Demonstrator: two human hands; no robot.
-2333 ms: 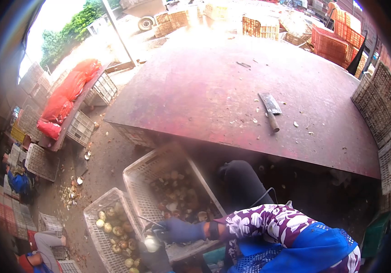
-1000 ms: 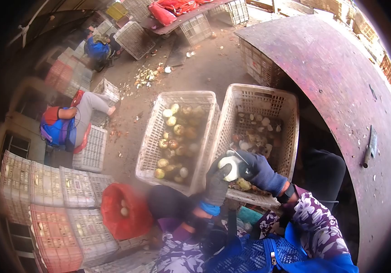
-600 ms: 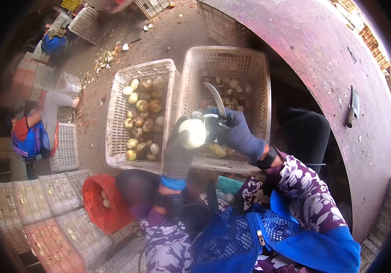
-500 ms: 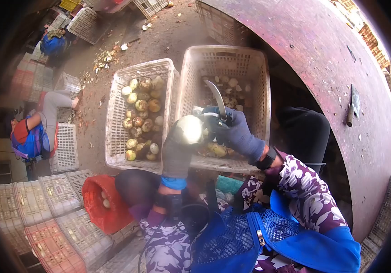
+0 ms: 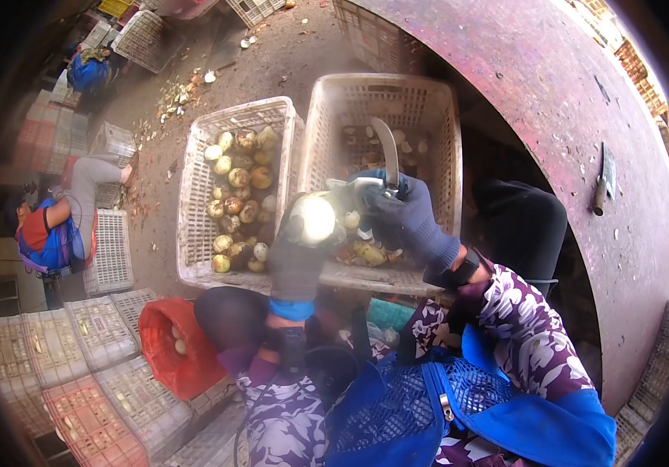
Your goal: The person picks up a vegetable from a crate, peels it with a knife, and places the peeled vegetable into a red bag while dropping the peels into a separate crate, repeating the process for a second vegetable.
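Observation:
My gloved left hand (image 5: 297, 237) is wrapped round a pale, round peeled vegetable (image 5: 317, 219), held over the near wall between two crates. My right hand (image 5: 404, 210), in a grey-blue glove, grips a curved knife (image 5: 386, 148) whose blade points up and away. The knife hand is just right of the vegetable. Below it, the right crate (image 5: 453, 167) holds pale pieces and scraps. Brownish and greenish round vegetables (image 5: 239, 177) lie in the left crate (image 5: 184, 233). Blur hides part of my left fingers.
A second knife (image 5: 605, 183) lies on the pinkish board (image 5: 560, 101) at right. A red bucket (image 5: 167, 366) with pale vegetables stands at lower left, beside stacked full crates (image 5: 97, 335). A seated person (image 5: 58, 218) is at far left, another person (image 5: 89, 71) farther back.
The knife has turned more upright and moved slightly right and down with my right hand. My left hand and the vegetable have shifted slightly left. The view has shifted a little.

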